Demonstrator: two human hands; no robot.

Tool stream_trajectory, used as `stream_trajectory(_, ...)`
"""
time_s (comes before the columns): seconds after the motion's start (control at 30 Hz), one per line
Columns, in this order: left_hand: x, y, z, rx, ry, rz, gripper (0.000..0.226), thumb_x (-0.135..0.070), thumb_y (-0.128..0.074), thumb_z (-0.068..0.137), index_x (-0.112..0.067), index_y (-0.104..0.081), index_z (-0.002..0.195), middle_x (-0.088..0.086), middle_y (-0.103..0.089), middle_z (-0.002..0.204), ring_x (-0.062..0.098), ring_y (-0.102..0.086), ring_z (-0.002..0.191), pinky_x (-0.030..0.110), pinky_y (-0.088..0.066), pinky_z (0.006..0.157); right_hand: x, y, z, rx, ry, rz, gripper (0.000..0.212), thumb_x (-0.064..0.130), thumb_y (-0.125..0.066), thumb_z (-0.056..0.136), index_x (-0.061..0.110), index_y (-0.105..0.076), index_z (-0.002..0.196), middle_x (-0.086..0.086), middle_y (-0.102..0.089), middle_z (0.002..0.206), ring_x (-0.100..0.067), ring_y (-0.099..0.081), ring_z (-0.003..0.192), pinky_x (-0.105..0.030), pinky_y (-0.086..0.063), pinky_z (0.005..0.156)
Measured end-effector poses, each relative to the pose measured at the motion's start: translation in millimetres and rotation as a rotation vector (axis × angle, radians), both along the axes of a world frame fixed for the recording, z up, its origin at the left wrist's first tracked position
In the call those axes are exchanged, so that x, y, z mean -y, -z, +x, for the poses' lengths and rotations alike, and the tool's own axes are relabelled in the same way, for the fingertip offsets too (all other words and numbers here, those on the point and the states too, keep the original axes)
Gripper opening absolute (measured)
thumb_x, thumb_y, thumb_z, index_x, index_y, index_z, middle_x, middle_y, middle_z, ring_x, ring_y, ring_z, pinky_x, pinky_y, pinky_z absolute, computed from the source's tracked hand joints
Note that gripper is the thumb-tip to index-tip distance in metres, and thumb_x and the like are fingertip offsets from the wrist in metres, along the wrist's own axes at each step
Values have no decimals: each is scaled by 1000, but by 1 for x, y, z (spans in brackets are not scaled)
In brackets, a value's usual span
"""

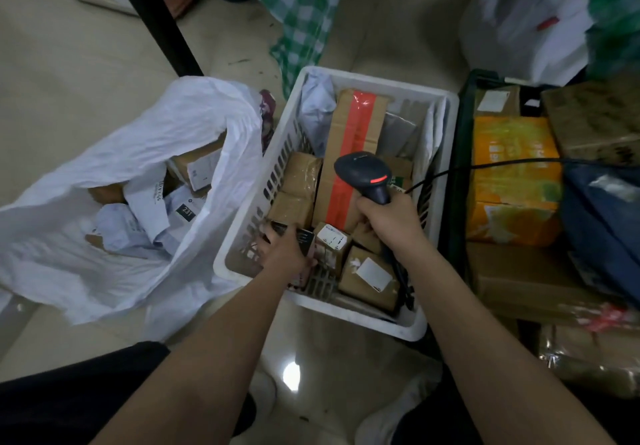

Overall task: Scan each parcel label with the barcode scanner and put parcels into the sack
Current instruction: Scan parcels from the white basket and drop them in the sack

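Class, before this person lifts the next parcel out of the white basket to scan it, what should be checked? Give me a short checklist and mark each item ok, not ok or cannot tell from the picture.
1. Scanner in hand: the right hand has its grip around the barcode scanner handle. Ok.
2. Scanner powered: a red light shows on its head. Ok.
3. Parcel secured: the left hand grips a small dark box in the white basket. Ok.
4. Label facing the scanner: that box's label is not visible. Cannot tell.
5. Sack ready: the white sack lies open left of the basket, parcels already inside. Ok.
6. Cable free: the scanner cable crosses the basket's rim. Cannot tell.
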State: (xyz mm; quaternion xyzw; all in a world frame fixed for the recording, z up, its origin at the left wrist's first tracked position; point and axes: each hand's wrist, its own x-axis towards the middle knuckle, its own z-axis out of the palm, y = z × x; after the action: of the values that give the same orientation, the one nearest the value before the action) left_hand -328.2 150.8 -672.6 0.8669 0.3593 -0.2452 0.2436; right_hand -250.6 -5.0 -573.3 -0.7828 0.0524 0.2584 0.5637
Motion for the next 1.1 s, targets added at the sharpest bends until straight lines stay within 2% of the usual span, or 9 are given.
stream_trajectory(0.23, 1, -23, 1, 79, -63, -98, 85, -39, -78, 70, -25, -26, 136, 24, -14, 145, 44, -14, 135, 49, -30, 105, 4, 2, -3, -34, 47, 31, 12, 11, -66, 85, 10, -60, 74, -7, -61, 61, -9, -55, 46, -21, -45, 47)
stream_trajectory(0.43, -6, -89, -26, 298, -119, -206, 85, -53, -74, 65, -47, -31, 138, 10, -23, 137, 35, -21, 133, 46, -29, 104, 12, -16, -12, -45, 71, 79, 11, 11, -71, 84, 4, -63, 83, -8, -61, 64, -9, -55, 44, -18, -44, 43)
stream_trajectory(0.53, -15, -114, -42, 434, -286, -339, 84, -75, -73, 46, -58, -41, 122, 4, -39, 131, 26, -42, 126, 46, -44, 102, 12, -31, -22, 26, 21, 97, 13, 9, -76, 81, 8, -63, 82, -8, -61, 67, -8, -56, 49, -19, -45, 49)
stream_trajectory(0.63, -20, -139, -61, 593, -491, -522, 68, -66, -75, 63, -40, -49, 120, 0, -61, 117, 17, -64, 101, 40, -56, 86, 13, -47, -37, 94, 16, 137, 20, 9, -80, 77, 4, -66, 92, -8, -65, 80, -15, -61, 72, -23, -48, 64)
stream_trajectory(0.7, -22, -155, -76, 554, -571, -634, 56, -57, -66, 80, -28, -45, 122, 0, -66, 105, 16, -65, 89, 34, -55, 72, 16, -59, -48, 110, 17, 155, 31, 10, -82, 75, 4, -66, 100, -2, -67, 85, -12, -63, 78, -16, -50, 64)
stream_trajectory(0.83, -30, -169, -113, 308, -617, -740, 50, -67, -50, 85, -21, -58, 102, 8, -67, 98, 23, -63, 93, 39, -53, 81, 16, -68, -72, 77, -46, 182, 30, 0, -79, 75, 11, -63, 99, 7, -67, 83, -4, -66, 75, -11, -48, 57)
stream_trajectory(0.93, -31, -164, -141, 237, -590, -706, 71, -80, -29, 84, -18, -62, 93, 14, -66, 99, 28, -62, 98, 42, -51, 89, 4, -61, -89, 76, -65, 95, 30, -6, -76, 75, 7, -64, 100, -3, -69, 88, -21, -66, 87, -26, -53, 68)
stream_trajectory(1.03, -32, -154, -158, 246, -497, -623, 85, -85, -9, 77, -25, -57, 113, 13, -61, 115, 30, -55, 114, 44, -40, 96, -8, -48, -98, 104, -103, -30, 35, 1, -81, 71, 5, -67, 103, -12, -72, 94, -30, -68, 91, -50, -56, 84)
stream_trajectory(1.1, -34, -149, -162, 293, -429, -596, 82, -79, -9, 83, -24, -59, 119, 6, -59, 117, 25, -52, 116, 39, -37, 96, -16, -40, -98, 95, -93, -74, 32, 7, -83, 69, 10, -67, 96, -11, -71, 91, -29, -68, 88, -53, -54, 87)
